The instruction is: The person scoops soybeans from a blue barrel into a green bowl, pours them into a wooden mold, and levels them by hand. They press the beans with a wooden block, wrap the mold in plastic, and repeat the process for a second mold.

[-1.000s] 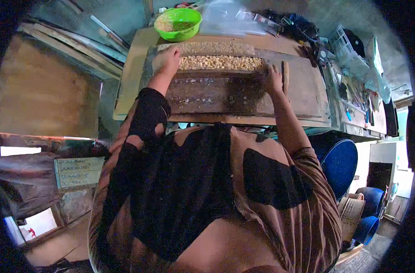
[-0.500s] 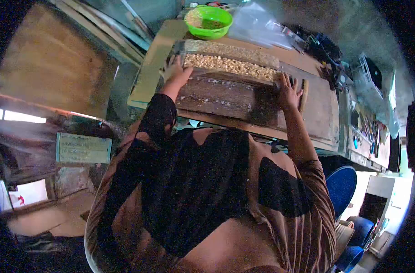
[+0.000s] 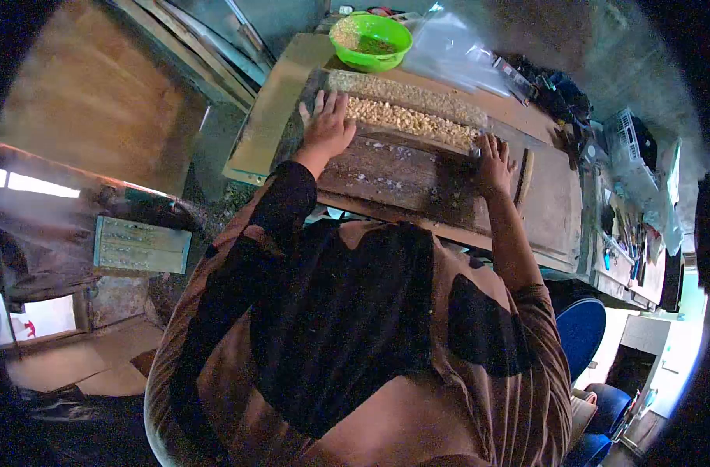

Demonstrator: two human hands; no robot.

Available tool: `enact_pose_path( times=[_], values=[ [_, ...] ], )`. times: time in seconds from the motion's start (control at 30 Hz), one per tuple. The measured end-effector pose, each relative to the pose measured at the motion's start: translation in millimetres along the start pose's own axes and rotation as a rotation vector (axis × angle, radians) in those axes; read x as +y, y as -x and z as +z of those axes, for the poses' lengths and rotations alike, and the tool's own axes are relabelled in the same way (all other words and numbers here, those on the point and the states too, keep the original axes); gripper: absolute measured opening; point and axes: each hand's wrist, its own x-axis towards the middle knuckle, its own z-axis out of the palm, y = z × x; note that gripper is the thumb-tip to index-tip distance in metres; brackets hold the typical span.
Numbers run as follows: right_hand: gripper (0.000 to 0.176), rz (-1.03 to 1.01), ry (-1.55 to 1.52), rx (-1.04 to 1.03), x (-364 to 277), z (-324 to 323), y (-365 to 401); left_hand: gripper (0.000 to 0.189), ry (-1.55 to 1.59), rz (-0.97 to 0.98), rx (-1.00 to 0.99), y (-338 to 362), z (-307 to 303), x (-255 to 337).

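A long strip of pale, nut-like pieces (image 3: 417, 121) lies across a dark wooden board (image 3: 386, 175). Behind it runs a flatter, duller band of similar pieces (image 3: 405, 89), and a wooden bar (image 3: 405, 138) borders its front edge. My left hand (image 3: 328, 128) is at the strip's left end, fingers spread, covering part of it. At the right end rests my right hand (image 3: 494, 163), also with fingers apart. Neither hand visibly grips anything. Pale crumbs and white flecks dot the board in front. A short wooden stick (image 3: 524, 183) lies just right of my right hand.
A green basin (image 3: 370, 43) holding pale pieces stands at the back of the table, beside clear plastic sheets (image 3: 456, 50). Dark clutter and a white crate (image 3: 630, 144) are to the right. A blue round seat (image 3: 581, 335) stands lower right.
My left hand has shifted inward to the right, over the strip's left end. My right hand stays at the other end. The view has tilted slightly.
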Motion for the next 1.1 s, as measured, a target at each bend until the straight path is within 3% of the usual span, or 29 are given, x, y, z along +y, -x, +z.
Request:
enact_pose_path(
  times=[0.13,0.3,0.6,0.7,0.83,0.87,0.93,1.1],
  values=[
    [0.052,-0.005,-0.049,0.035,-6,-7,1,0.057,-0.010,-0.005,-0.086,-3,-2,9],
    [0.070,-0.050,-0.010,-0.011,-10,-15,4,0.060,0.031,0.059,-0.063,-3,-1,14],
    [0.069,-0.119,-0.099,-0.001,-15,-17,7,0.058,0.180,0.191,-0.136,-7,-8,23],
    [0.071,-0.316,-0.427,0.088,-9,-27,12,0.065,0.501,0.306,-0.019,-16,-4,5],
    [0.070,-0.198,-0.747,0.251,24,-30,17,0.077,0.515,0.145,-0.120,-11,-19,-31],
    [0.070,-0.196,-0.745,0.251,27,-31,18,0.077,0.517,0.146,-0.121,-8,-15,-39],
    [0.068,-0.085,-0.384,0.068,32,-35,16,0.075,0.289,0.240,-0.160,-7,-15,-45],
    [0.066,-0.129,-0.367,0.021,30,-21,-1,0.063,0.311,0.294,-0.113,-1,-7,-46]
  ],
)
